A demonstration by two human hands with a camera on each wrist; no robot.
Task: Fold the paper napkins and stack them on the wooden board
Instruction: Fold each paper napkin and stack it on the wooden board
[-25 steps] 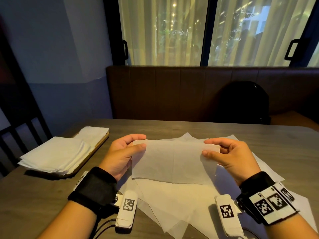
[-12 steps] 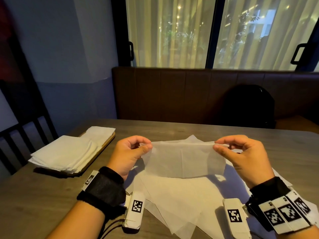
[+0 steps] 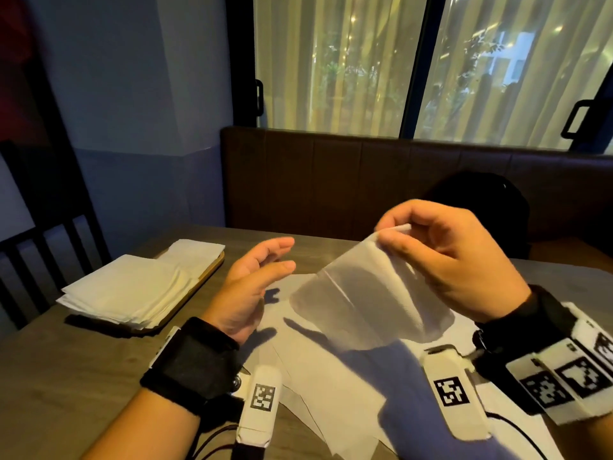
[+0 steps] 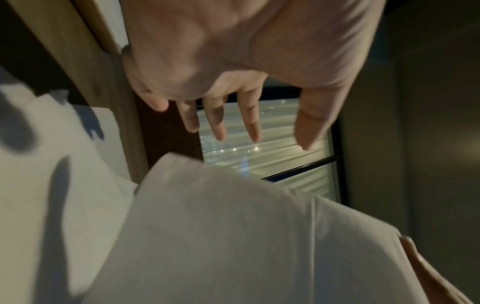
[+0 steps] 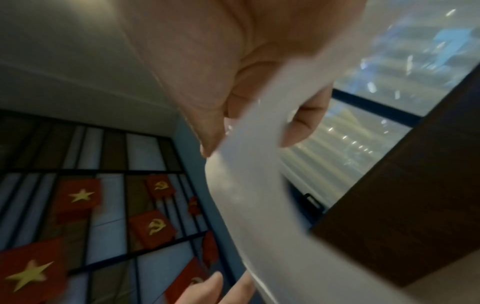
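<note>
The right hand [image 3: 457,260] is up in the air over the table [image 3: 66,366]. Its thumb and fingers pinch the top edge of one thin white napkin [image 3: 368,300]. The napkin hangs down from that pinch and bends a little, and its bottom part hangs near the loose napkins [image 3: 325,370] lying flat on the table. You can see a fold line running across it. The left hand [image 3: 252,287] is just beside the napkin, on its left, but does not touch it. Its fingers [image 4: 249,121] are straight and spread a bit, with the thumb apart, so this hand holds nothing. In the left wrist view the napkin [image 4: 233,236] fills the low part of the picture, under the fingers. In the right wrist view the paper [image 5: 262,164] runs out from between the thumb and the bent fingers. Far to the left on the table sits the wooden board [image 3: 202,280]. A stack of folded napkins [image 3: 132,293] lies on it and hangs over its near edge. The board is well apart from both hands. Behind the table are a brown bench [image 3: 331,180] and a window with a pale curtain [image 3: 331,61].
</note>
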